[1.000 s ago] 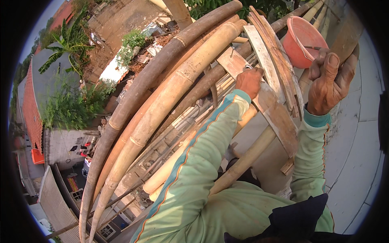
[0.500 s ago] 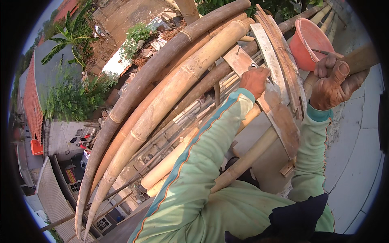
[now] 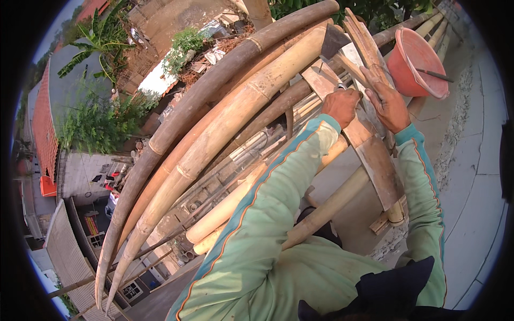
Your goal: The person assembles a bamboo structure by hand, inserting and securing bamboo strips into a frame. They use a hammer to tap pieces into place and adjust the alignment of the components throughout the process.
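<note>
My left hand [image 3: 341, 107] is closed on the narrow brown board [image 3: 369, 147], its fingers curled round something small that I cannot make out; a shiny bit shows by the knuckles. My right hand [image 3: 388, 107] lies just to its right, closed round the handle of a wooden-handled tool [image 3: 352, 69]. This tool's broad dark head [image 3: 334, 41] is over the board's far end, beside the end of a thick bamboo pole [image 3: 257, 88]. A thin nail-like spike [image 3: 321, 66] stands up from the board near there. The fingertips of both hands are partly hidden.
A pink bucket [image 3: 409, 59] with a dark rod in it stands at the far right, beside stacked wood strips [image 3: 364, 35]. Several bamboo poles curve along the left, with a drop to roofs and a yard beyond. Grey slabs [image 3: 466, 214] lie to the right.
My right hand has come down and left from beside the bucket, bringing the wooden-handled tool to the board's far end. My left hand stays at the board.
</note>
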Motion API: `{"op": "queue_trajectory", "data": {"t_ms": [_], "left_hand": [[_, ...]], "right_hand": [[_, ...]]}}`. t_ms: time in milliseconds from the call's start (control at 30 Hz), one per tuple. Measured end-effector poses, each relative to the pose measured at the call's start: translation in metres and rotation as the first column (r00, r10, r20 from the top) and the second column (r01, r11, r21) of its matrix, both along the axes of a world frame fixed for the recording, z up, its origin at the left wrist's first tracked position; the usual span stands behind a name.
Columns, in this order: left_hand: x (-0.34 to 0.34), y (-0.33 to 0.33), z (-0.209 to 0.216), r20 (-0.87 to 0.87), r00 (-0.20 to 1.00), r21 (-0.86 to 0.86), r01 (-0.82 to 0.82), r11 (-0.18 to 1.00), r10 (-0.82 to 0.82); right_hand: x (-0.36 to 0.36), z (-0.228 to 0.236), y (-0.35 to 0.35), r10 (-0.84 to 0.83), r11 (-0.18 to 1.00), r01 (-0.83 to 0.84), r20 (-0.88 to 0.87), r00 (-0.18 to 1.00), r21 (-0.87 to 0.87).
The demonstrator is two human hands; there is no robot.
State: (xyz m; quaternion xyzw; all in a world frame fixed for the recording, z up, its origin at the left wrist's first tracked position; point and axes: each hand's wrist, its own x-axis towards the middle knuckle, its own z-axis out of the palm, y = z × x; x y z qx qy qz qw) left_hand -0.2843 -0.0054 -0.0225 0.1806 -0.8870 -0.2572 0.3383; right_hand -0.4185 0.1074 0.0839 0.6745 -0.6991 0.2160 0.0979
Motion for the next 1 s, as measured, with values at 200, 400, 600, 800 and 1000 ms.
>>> {"op": "queue_trajectory", "data": {"t_ms": [200,400,600,800,1000], "left_hand": [[0.01,-0.015,-0.01,-0.062,0.998,0.009,-0.009,1.0,0.01],[-0.004,-0.004,-0.006,-0.087,0.996,-0.006,0.032,0.999,-0.032],[0.011,-0.011,-0.007,-0.063,0.998,0.046,-0.008,0.999,0.011],[0.001,-0.003,-0.006,-0.082,0.996,-0.044,0.02,0.999,-0.023],[0.01,-0.01,-0.009,-0.107,0.994,-0.021,0.028,0.999,-0.03]], "right_hand": [[-0.003,0.064,-0.021,0.157,0.848,0.144,0.501,0.851,-0.51],[-0.049,-0.033,-0.015,-0.103,0.994,0.104,-0.031,0.994,0.031],[-0.034,0.029,-0.03,0.107,0.949,0.105,0.614,0.782,-0.298],[-0.042,-0.026,-0.031,-0.104,0.895,0.164,-0.163,0.981,0.414],[-0.032,0.012,-0.036,0.118,0.953,0.054,0.53,0.84,-0.298]]}}
